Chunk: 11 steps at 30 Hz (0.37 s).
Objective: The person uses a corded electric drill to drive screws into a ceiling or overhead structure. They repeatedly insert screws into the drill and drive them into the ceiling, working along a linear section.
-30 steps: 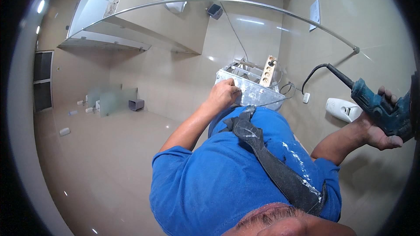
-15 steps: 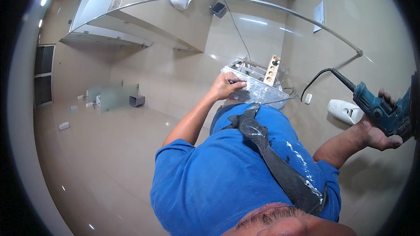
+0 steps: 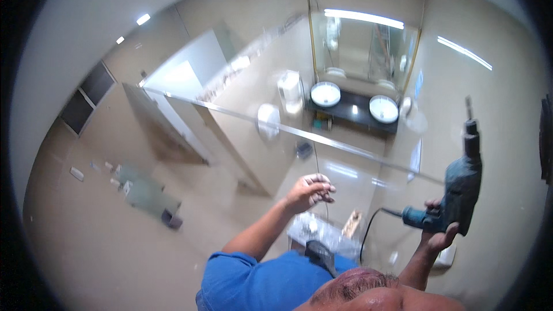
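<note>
My right hand (image 3: 442, 237) is closed round a teal power drill (image 3: 462, 187) at the right side. The drill stands nearly upright, its dark chuck and bit pointing upward, and a black cord (image 3: 371, 227) runs from its handle down to the left. In front of my body my left hand (image 3: 311, 192) is raised, thumb and fingers drawn together; whatever lies in them, if anything, is too small to make out. Below that hand sits a dusty whitish box or stool top (image 3: 322, 236), with a pale multi-socket power strip (image 3: 352, 224) on its right end.
A metal rail (image 3: 322, 140) crosses ahead of me. Beyond it are a dark counter (image 3: 352, 109) with two round white basins and a mirror (image 3: 368, 46). White dispensers (image 3: 268, 122) hang on the wall. Frosted panels and a grey box (image 3: 171, 219) lie on the floor at left.
The drill has swung from the right edge to upright, its bit now in view. My left hand has lifted off the box top. The view has tilted up, showing the mirror and basins.
</note>
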Motion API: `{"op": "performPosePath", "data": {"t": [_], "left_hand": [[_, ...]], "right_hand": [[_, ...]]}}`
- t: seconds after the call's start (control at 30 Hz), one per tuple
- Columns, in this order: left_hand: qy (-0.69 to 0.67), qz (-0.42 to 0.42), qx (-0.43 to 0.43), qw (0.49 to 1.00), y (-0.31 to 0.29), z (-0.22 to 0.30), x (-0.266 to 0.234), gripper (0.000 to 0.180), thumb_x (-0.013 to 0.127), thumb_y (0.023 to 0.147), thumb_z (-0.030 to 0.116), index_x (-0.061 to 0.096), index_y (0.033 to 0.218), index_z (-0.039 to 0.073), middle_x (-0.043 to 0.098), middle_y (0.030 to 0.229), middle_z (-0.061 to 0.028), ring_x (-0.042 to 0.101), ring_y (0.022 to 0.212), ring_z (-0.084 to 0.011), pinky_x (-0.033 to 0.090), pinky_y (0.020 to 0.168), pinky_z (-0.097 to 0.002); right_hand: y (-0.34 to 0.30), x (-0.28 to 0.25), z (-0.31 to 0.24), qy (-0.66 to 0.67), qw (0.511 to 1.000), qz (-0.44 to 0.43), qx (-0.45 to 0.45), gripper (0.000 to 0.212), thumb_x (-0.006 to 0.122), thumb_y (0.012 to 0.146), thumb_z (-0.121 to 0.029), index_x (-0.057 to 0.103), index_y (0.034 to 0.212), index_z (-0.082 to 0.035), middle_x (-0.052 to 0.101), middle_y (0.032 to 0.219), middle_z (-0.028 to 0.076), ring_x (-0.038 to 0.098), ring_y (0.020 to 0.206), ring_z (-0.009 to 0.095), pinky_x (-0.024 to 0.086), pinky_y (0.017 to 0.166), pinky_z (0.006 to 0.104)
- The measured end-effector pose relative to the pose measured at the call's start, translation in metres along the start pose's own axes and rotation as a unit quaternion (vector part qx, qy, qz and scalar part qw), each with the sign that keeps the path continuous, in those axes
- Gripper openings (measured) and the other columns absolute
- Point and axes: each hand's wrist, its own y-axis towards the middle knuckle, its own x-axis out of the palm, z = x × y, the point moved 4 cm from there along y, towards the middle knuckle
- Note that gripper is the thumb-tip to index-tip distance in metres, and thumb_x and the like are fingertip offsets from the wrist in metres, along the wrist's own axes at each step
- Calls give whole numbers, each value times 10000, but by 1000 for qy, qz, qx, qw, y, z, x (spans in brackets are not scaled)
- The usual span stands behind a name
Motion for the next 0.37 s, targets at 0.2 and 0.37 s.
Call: {"op": "performPosePath", "data": {"t": [0.2,0.37], "left_hand": [[-66,-150,149,975,52,87,115,65,644,996,15,673,1029,63,748,1038,-141,759,953,-267,605,975,-491],[-33,-260,301,917,49,157,204,192,657,975,-5,680,1163,18,728,1140,-215,733,1080,-343,595,1016,-491]], "right_hand": [[10,37,7,-24,997,-61,-40,858,788,844,-535,481,1416,25,685,1048,163,704,920,304,594,830,447],[-16,11,43,-27,998,-51,-5,930,826,829,-478,417,1489,34,678,1209,243,734,987,360,626,851,458]]}}
